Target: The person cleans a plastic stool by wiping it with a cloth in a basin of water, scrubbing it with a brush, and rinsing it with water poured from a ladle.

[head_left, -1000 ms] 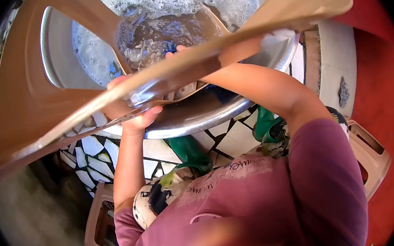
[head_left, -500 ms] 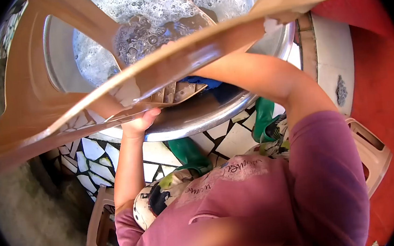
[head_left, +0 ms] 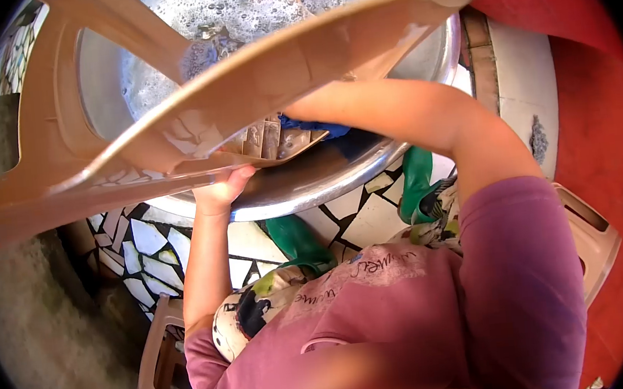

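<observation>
A large brown plastic chair [head_left: 243, 89] lies tilted over a round metal basin [head_left: 348, 184], with its ribbed underside [head_left: 266, 139] showing near the rim. My left hand [head_left: 224, 190] grips the chair's lower edge, thumb visible and the other fingers partly hidden beneath. My right arm [head_left: 400, 105] reaches in behind the curved near part of the chair. The right hand's fingers are hidden, close to a wet blue cloth [head_left: 320, 126] on the ribs. Foamy water [head_left: 236, 5] fills the basin.
Brown stool parts [head_left: 156, 364] show on both sides of me. Green boots [head_left: 301, 241] stand on the broken-tile floor [head_left: 248, 237] by the basin. A pale ledge [head_left: 528, 86] and red surface [head_left: 604, 154] lie to the right, a grey wall [head_left: 19, 324] to the left.
The near part of the chair has shifted slightly up and left. My right forearm has drawn back a little toward me, and more of the blue cloth shows. The left hand keeps its grip.
</observation>
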